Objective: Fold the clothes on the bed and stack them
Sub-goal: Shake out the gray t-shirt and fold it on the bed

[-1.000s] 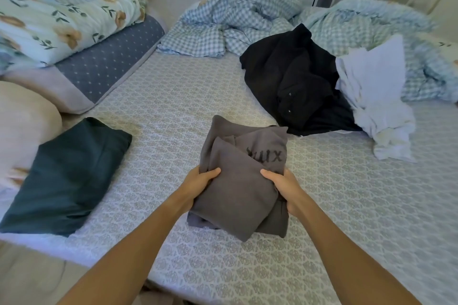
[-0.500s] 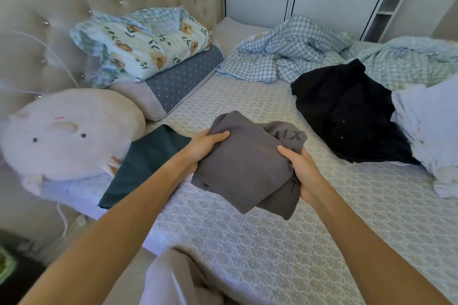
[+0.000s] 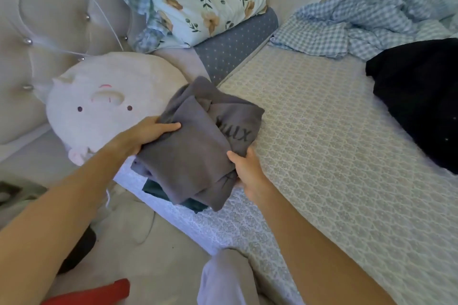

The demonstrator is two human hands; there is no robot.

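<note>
The grey garment (image 3: 198, 146), folded into a thick bundle with dark lettering on its upper right flap, sits between your two hands over the near left corner of the bed (image 3: 334, 156). Your left hand (image 3: 146, 134) has its grip on the bundle's left edge, thumb lying across the top and fingers tucked beneath. Your right hand (image 3: 245, 168) has its grip on the lower right edge, thumb on top and the other fingers hidden under the cloth. Directly below the bundle, a dark green garment (image 3: 158, 189) lies on the bed, only its near edge peeking out; whether the grey one already rests on it you cannot tell from this angle.

Just left of the bundle lies a round pig-face cushion (image 3: 99, 106), against the tufted headboard (image 3: 49, 20). Beyond it, a floral pillow (image 3: 198, 2) lies on a dotted blue pillow (image 3: 235, 44). A checked blanket (image 3: 359, 15) is crumpled at the far side, and a black garment (image 3: 421, 96) lies in a heap at the right, well apart from your hands.
</note>
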